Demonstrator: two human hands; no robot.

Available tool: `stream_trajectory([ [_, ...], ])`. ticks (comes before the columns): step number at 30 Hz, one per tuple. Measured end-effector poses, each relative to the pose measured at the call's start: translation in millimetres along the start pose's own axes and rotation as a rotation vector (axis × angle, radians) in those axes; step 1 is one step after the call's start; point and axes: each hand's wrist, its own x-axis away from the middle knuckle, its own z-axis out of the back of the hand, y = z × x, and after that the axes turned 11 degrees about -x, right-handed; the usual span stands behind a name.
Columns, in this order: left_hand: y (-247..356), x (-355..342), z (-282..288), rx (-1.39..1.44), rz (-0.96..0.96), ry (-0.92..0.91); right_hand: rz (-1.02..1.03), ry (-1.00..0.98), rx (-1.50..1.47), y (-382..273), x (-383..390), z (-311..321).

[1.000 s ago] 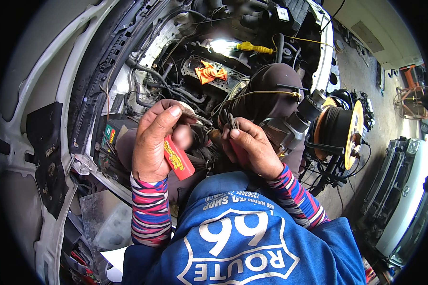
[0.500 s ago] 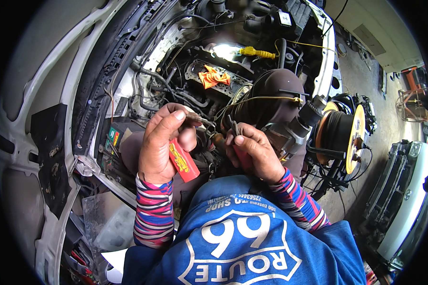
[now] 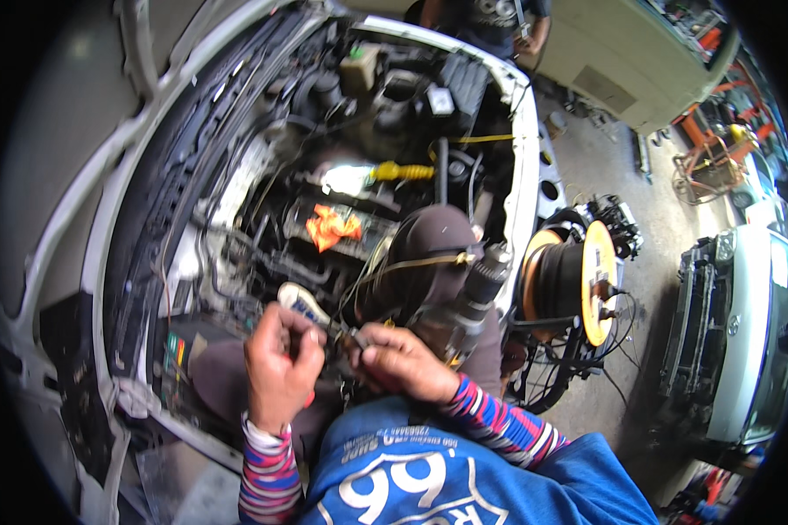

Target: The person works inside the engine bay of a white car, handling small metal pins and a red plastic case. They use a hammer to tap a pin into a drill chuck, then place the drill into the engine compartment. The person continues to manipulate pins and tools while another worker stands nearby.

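My left hand (image 3: 280, 367) is closed in front of my chest, thumb and index finger pinching a small dark metal piece. A bit of a red object (image 3: 309, 399) shows at its palm, mostly hidden by the fingers. Close beside it, my right hand (image 3: 403, 360) is closed around a dark-tipped tool (image 3: 359, 341), whose red grip is mostly covered. The tips meet or nearly meet between my hands; blur keeps me from telling which. Just beyond the left fingers shows a shoe's pale sole (image 3: 302, 302).
I sit in an open engine bay with an orange cloth (image 3: 333, 227) on the engine and a lit yellow-handled work lamp (image 3: 403, 171). A power drill (image 3: 473, 306) rests by my raised knee. A cable reel (image 3: 597, 284) stands right; another person (image 3: 490, 26) stands at the far side.
My hands have come closer together and sit lower left in the picture. The view has shifted, bringing the other person and the shoe sole into sight. The red object in my left hand is more hidden.
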Motion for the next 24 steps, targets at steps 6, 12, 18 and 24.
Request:
stream_trajectory([
  [6, 24, -2, 3, -0.323, -0.309, -0.027, -0.024, -0.073, 0.035, 5, 1, 3],
  [12, 31, -5, -2, -0.275, -0.441, -0.101, -0.026, -0.097, -0.081, 13, 2, 3],
  [18, 25, -3, 4, -0.330, -0.364, -0.252, -0.024, -0.146, -0.054, 17, 0, 5],
  [24, 14, 0, 7, -0.038, -0.140, -0.114, -0.049, -0.109, -0.001, 12, 2, 4],
])
